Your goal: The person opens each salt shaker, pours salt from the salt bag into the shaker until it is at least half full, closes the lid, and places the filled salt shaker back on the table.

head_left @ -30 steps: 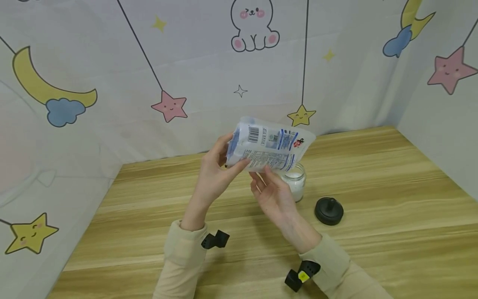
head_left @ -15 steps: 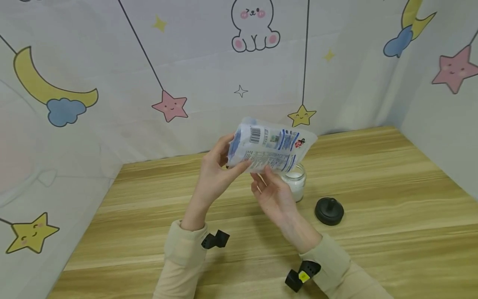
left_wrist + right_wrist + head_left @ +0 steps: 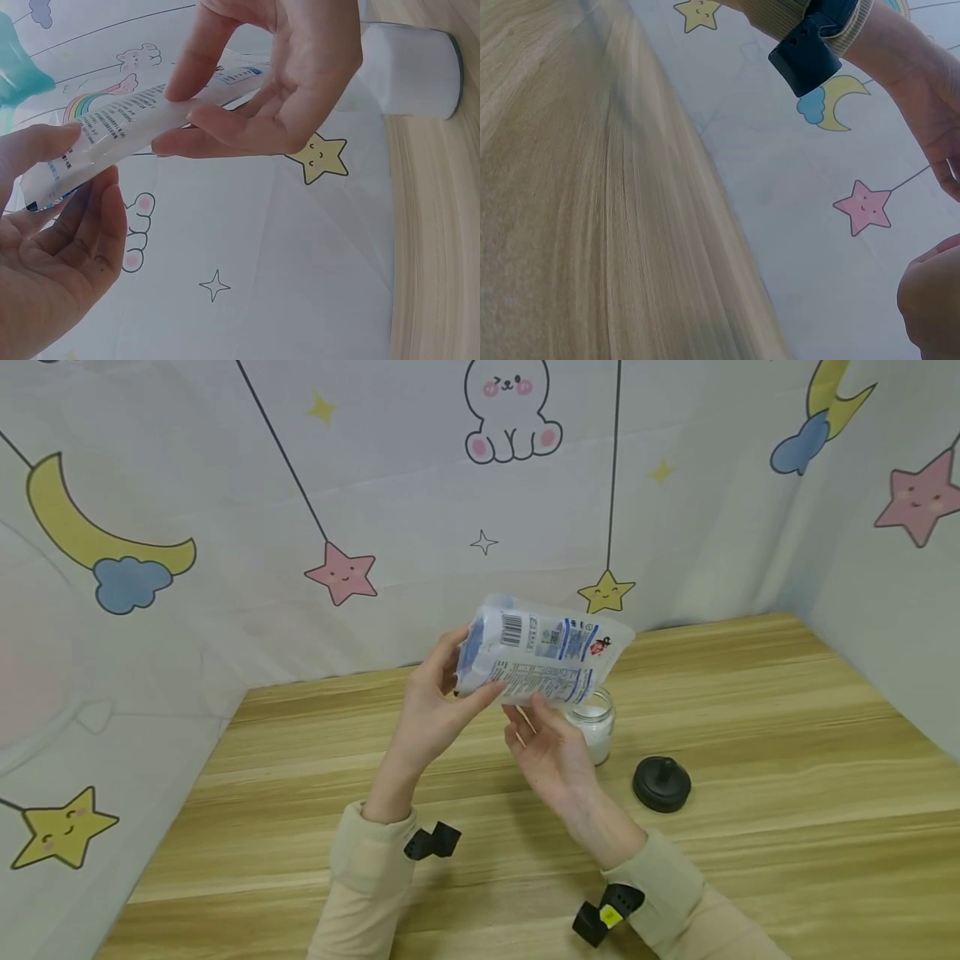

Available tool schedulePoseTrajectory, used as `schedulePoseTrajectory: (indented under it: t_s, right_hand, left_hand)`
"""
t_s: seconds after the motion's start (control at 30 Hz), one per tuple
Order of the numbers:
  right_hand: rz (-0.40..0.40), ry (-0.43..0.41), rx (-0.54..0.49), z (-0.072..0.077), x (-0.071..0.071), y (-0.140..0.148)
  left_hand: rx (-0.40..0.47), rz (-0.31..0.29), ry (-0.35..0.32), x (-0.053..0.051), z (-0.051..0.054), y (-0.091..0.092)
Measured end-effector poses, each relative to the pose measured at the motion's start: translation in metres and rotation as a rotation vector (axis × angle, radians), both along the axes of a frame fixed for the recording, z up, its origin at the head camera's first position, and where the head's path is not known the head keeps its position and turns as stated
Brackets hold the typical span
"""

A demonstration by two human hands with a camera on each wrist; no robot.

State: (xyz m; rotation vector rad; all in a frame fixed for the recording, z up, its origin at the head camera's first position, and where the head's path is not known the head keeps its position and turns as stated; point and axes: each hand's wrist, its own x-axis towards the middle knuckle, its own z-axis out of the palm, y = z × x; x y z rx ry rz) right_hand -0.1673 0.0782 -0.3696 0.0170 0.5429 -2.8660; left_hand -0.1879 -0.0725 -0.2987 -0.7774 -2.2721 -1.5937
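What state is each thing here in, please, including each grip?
Pouch: held up, tilted; whether open or sealed, I can't tell.
Glass jar: upright, uncovered, white contents inside.
Black lid: off the jar, lying on the table.
Left grip: holding the pouch.
Right grip: pinching the pouch.
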Motion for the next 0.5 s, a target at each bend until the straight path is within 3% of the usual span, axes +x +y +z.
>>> schedulePoseTrajectory:
  t_s: [0.5]
  right_hand:
    - [0.007,0.021,0.019,-0.0004,-0.0006,0.0005]
  left_hand:
    - [0.008,-0.021,0.024,-0.0003,-0.0004,0.0004]
